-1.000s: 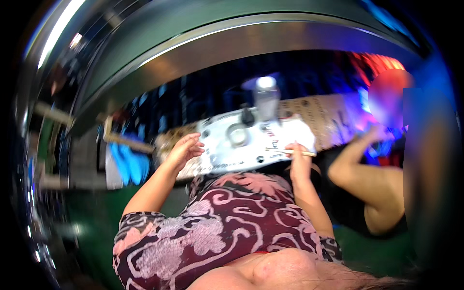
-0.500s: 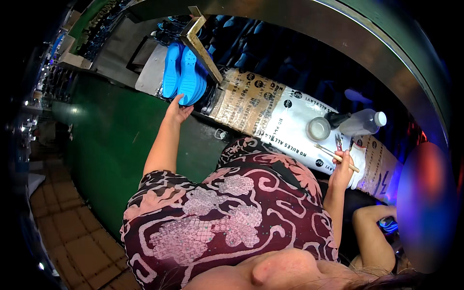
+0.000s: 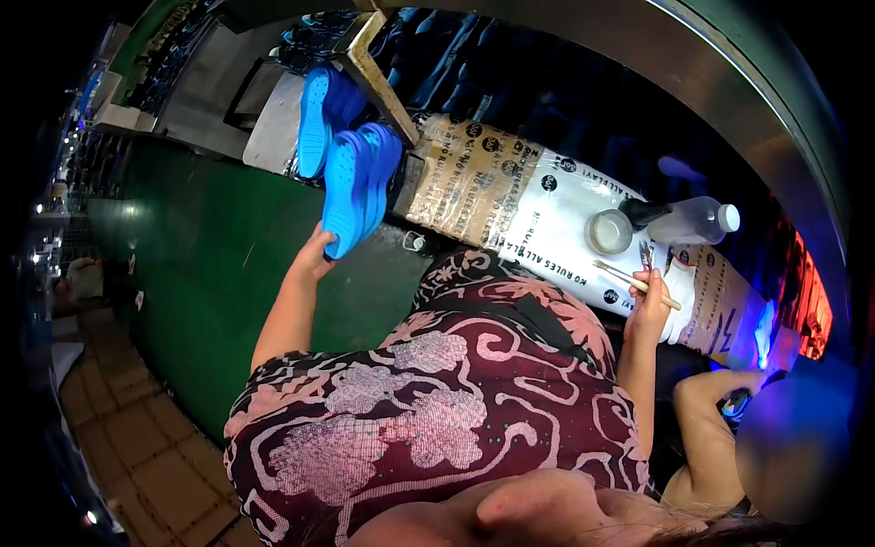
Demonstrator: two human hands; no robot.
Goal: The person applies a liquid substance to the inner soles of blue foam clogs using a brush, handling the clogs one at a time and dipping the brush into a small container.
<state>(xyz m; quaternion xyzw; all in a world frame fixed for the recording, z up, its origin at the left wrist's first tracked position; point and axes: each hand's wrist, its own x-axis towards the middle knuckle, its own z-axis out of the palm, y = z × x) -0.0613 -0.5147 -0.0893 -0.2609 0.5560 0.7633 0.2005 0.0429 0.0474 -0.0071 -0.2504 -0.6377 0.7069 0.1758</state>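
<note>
My left hand (image 3: 316,256) pinches the near end of a small stack of bright blue shoe soles (image 3: 344,191), holding them out beside the ledge. Other blue soles (image 3: 315,118) stand behind them at the end of the ledge. Over the white sheet (image 3: 556,214), my right hand (image 3: 650,308) is closed around a thin paintbrush (image 3: 624,275) with a pale handle, its tip pointing left. A small dark-tipped tool (image 3: 646,253) lies by those fingers; its kind is unclear. Beyond them are an open jar of pale liquid (image 3: 609,232) and a clear bottle (image 3: 685,222) with a white cap.
Taped cardboard (image 3: 465,178) covers the ledge, and a worn metal bracket (image 3: 378,82) rises beside the soles. A dark row of shoes (image 3: 456,64) fills the space behind. At right is another person's arm (image 3: 706,428). Brown cartons (image 3: 137,447) lie at lower left.
My left hand has drawn a stack of blue soles toward me, away from the others. The right hand keeps the paintbrush in nearly the same place.
</note>
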